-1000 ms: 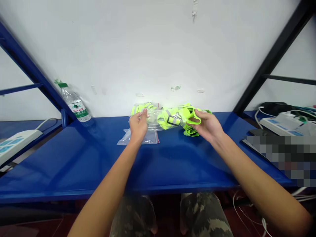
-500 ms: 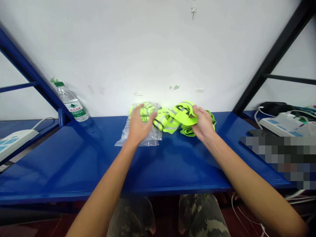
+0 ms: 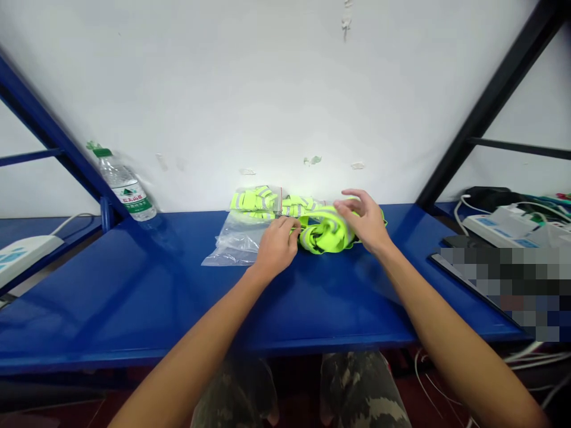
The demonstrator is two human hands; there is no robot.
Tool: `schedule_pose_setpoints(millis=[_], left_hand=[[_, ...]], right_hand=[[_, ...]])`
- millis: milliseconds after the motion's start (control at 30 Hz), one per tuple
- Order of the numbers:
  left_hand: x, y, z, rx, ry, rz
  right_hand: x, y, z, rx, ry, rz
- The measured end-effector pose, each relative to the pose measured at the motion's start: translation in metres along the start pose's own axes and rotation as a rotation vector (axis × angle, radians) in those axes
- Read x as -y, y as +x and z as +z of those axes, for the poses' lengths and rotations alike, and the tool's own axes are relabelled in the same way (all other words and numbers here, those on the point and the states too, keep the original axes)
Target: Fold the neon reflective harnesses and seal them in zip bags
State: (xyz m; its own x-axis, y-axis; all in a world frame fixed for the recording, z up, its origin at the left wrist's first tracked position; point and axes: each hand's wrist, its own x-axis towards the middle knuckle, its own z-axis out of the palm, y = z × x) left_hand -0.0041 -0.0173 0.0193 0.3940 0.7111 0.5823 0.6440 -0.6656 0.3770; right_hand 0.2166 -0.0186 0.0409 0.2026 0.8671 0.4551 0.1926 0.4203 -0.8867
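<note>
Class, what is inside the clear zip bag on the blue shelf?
Folded neon-yellow reflective fabric shows through the clear zip bag; the left hand covers its right corner, hiding that part.

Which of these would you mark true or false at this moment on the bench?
The left hand lies over the right edge of the clear zip bag. True.
The right hand grips a bottle. False: it is at the yellow-green reflective bundle, fingers spread; the water bottle stands far off to the left.
The clear zip bag is empty. False: folded reflective material shows inside it.
The bundle lies on the blue shelf. True.
</note>
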Motion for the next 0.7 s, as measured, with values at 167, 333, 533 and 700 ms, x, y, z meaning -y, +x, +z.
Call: schedule_pose_setpoints(millis=[167, 333, 533, 700], left_hand=[[-0.002, -0.004, 0.012, 0.221, 0.043, 0.113], [0.011, 0.022, 0.002, 0.358, -0.087, 0.004], [0.015, 0.035, 0.015, 0.510, -0.051, 0.088], [0.011, 0.027, 0.036, 0.330, -0.142, -0.046]], right_hand=[[0.003, -0.007, -0.010, 0.749, -0.381, -0.077], [-0.002, -0.010, -0.008, 0.689, -0.656, -0.236], [-0.017, 0.000, -0.010, 0.580, -0.450, -0.181], [-0.022, 0.000, -0.008, 0.240, -0.554, -0.294]])
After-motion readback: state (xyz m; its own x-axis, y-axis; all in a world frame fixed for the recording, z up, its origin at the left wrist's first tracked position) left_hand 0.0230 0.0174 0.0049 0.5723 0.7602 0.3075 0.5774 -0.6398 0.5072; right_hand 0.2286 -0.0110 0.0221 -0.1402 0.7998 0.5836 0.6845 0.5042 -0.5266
